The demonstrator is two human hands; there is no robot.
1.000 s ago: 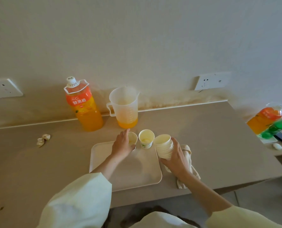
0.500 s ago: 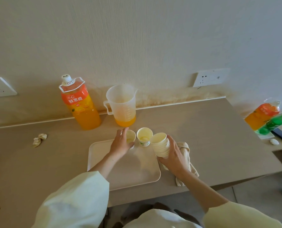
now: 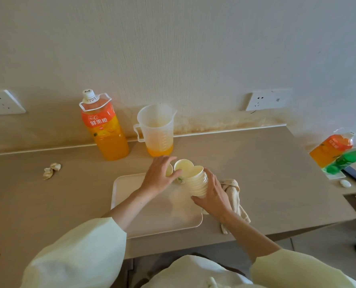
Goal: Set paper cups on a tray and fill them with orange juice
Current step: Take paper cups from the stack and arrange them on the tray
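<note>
My right hand (image 3: 212,194) wraps its fingers round the stack (image 3: 197,181) and tips it leftward - handy, I judge, for drawing off the next cup. My left hand (image 3: 158,177) curls fingers and thumb round a cup (image 3: 169,169) at the tray's (image 3: 152,217) far edge beside a second cup (image 3: 183,166) - near the jug (image 3: 157,129), likely for easy pouring.
</note>
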